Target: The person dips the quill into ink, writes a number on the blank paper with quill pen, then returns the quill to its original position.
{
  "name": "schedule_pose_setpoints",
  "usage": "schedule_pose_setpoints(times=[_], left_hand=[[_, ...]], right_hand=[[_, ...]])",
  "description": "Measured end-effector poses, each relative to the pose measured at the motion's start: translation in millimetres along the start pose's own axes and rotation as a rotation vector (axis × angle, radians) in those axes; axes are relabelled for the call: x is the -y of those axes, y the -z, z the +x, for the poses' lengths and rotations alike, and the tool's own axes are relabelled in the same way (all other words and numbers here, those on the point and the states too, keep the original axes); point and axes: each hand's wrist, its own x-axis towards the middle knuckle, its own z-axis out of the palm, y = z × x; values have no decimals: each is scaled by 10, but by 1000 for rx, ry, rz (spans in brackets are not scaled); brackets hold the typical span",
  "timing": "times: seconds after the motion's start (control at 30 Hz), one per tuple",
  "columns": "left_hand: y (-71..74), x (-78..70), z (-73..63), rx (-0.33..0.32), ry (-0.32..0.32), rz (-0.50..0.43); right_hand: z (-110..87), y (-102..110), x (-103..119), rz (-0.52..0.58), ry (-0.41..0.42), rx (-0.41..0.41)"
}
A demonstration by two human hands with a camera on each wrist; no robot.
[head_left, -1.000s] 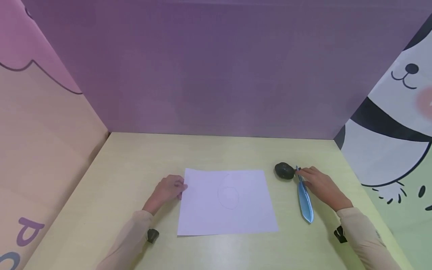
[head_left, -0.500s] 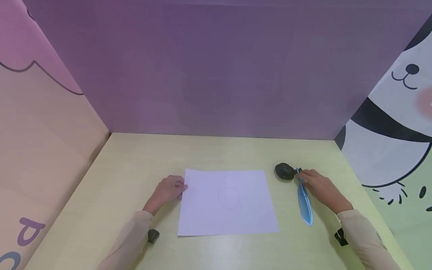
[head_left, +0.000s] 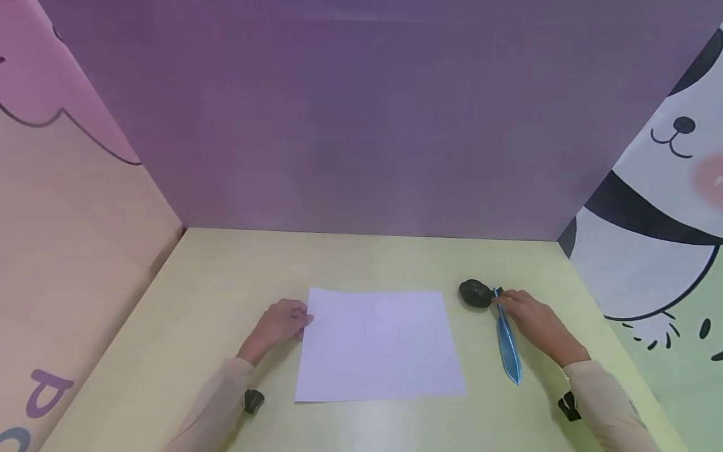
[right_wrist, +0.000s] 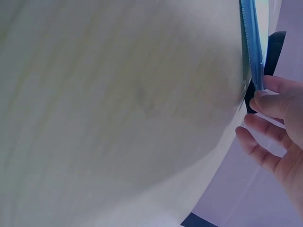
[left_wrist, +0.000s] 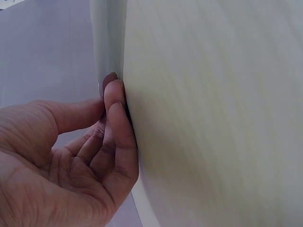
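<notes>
A white sheet of paper (head_left: pixel 350 376) with a faint oval line lies mid-table in the head view. My left hand (head_left: pixel 282 321) pinches its left edge between thumb and fingers. The left wrist view shows this left hand (left_wrist: pixel 80 146) close up, the paper edge (left_wrist: pixel 109 42) rising from the fingertips. On the right, my right hand (head_left: pixel 533 317) pinches the far end of a slim blue zippered pouch (head_left: pixel 509 355), which points toward me. In the right wrist view, thumb and forefinger of the right hand (right_wrist: pixel 284 118) hold the pouch (right_wrist: pixel 254 47) by its tip; the other fingers are loosely bent.
A dark rounded object (head_left: pixel 476 293) sits just left of the pouch's far end; its kind is unclear. The pale wooden table (head_left: pixel 254 257) meets a purple panel (head_left: pixel 361 125) at the back, with printed side panels left and right.
My right hand and the pouch have shifted very slightly toward me, and the pouch looks a little narrower. The left hand keeps its grip on the paper. The head view has tilted slightly.
</notes>
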Motion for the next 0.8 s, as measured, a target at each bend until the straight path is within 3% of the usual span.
schedule_pose_setpoints(times=[0.17, 0.53, 0.8], left_hand=[[4, -6, 15, -15, -8, -29], [38, 12, 8, 4, -8, -107], [81, 24, -5, 13, 64, -107]], right_hand=[[14, -18, -17, -14, -6, -37], [21, -3, 5, -39, -40, -26], [40, 48, 86, -65, -184, -61]])
